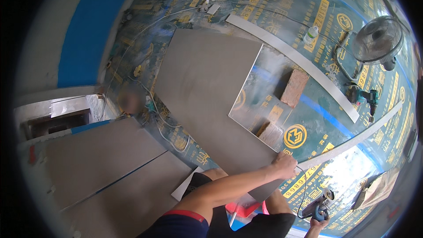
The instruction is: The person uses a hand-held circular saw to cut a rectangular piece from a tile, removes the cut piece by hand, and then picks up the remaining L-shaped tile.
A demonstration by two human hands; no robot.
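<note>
Tile (198,79), grey and notched, stretches from the centre of view toward 5 o'clock, where the left hand (285,166) pinches its edge. Further out at 5 o'clock, the right hand (317,225) is wrapped around a blue angle grinder (321,213). From the tile's middle, a clear plastic bottle (311,35) is at 2 o'clock on printed floor sheeting (264,0); how full it is cannot be told. A reddish brick (294,88) lies at 3 o'clock.

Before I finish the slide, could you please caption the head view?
Left hand at the edge of an L-shaped tile; right hand holding a grinder.
</note>
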